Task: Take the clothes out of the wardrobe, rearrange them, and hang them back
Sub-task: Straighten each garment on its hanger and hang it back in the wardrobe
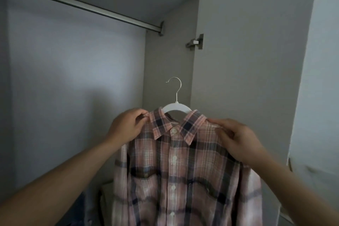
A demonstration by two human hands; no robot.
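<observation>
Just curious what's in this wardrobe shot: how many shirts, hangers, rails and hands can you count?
Plaid shirt, gripped at both shoulders: 1
White hanger with metal hook, not on the rail: 1
Hanging rail: 1
Hands: 2, left and right
Total: 5

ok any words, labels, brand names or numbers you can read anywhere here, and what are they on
None can be read.
Plaid shirt: no tag or label shows at the collar, and the buttons are blank at this sharpness.
White hanger: no marking visible.
Wardrobe rod and door hinge: bare metal, no print visible.
</observation>
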